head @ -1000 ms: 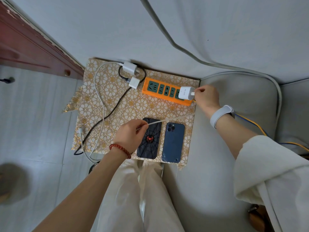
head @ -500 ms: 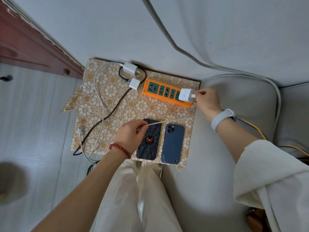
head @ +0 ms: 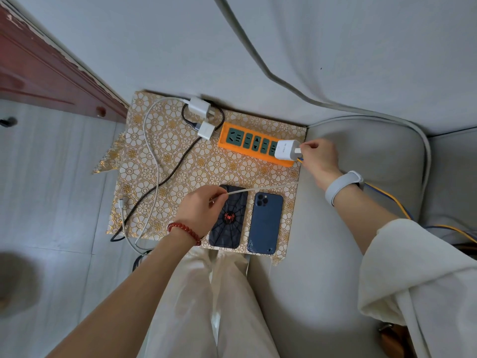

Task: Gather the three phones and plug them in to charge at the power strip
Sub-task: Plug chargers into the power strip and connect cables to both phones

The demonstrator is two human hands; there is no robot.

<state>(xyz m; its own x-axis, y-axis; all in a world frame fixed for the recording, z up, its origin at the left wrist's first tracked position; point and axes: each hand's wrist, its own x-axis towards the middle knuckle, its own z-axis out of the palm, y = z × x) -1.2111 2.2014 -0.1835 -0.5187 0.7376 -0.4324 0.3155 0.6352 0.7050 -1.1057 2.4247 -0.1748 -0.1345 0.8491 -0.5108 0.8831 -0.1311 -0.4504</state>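
An orange power strip lies on a gold-flowered table, a white charger plugged into its right end. My right hand pinches the white plug at that charger's side. My left hand holds the same white cable, which stretches right over a dark phone with a red spider. A blue phone lies face down right of it. Only these two phones are in view.
Two loose white chargers lie left of the strip, with a white cable and a black cable trailing off the table's front left. A grey sofa cushion adjoins the table on the right.
Both hands stay almost where they were. The right hand's fingers have shifted slightly at the charger's plug; the view has drifted a little.
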